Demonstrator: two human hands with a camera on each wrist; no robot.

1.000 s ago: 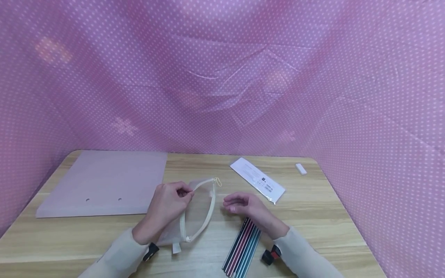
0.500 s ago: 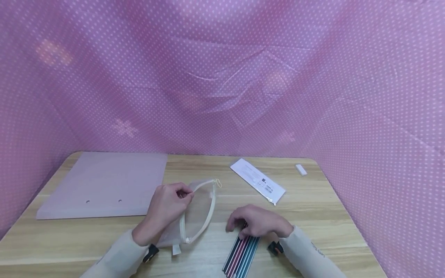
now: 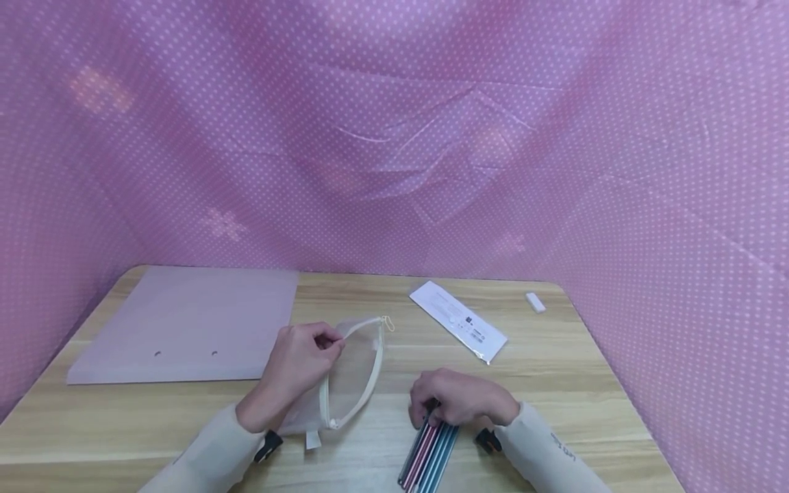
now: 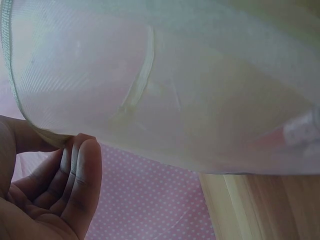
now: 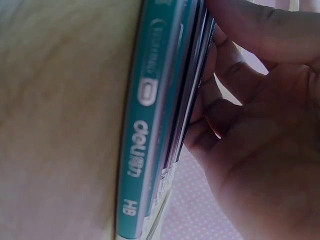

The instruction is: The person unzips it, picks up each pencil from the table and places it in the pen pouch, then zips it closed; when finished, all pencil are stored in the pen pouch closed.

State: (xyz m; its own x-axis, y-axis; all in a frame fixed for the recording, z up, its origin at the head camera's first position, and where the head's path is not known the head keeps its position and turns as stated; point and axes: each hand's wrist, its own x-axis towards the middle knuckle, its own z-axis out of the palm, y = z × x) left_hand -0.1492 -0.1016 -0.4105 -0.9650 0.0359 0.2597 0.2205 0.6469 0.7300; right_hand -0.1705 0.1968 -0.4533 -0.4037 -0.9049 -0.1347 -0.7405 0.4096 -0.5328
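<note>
My left hand (image 3: pixel 298 363) pinches the near-left zipper edge of a see-through mesh pencil pouch (image 3: pixel 356 373), its mouth spread wide. In the left wrist view, thumb and fingertips meet on the rim, with the pouch (image 4: pixel 175 100) filling most of the picture. To the right, my right hand (image 3: pixel 459 397) is curled over the far ends of several pencils (image 3: pixel 431 455), dark, red and teal, lying side by side on the table. Up close in the right wrist view, a teal pencil (image 5: pixel 137 130) marked HB is nearest. My thumb and fingers there grip the darker pencils behind it.
A pale flat folder (image 3: pixel 203 322) with two small holes lies at the left of the wooden table (image 3: pixel 555 411). Behind the right hand is a white labelled packet (image 3: pixel 457 320). A white eraser (image 3: pixel 535 302) sits near the far right corner. Pink dotted cloth (image 3: pixel 394 171) surrounds the table.
My right hand has come down and toward me onto the pencils, and its fingers have closed on some; the dark ones have shifted slightly. The left hand and pouch have stayed put.
</note>
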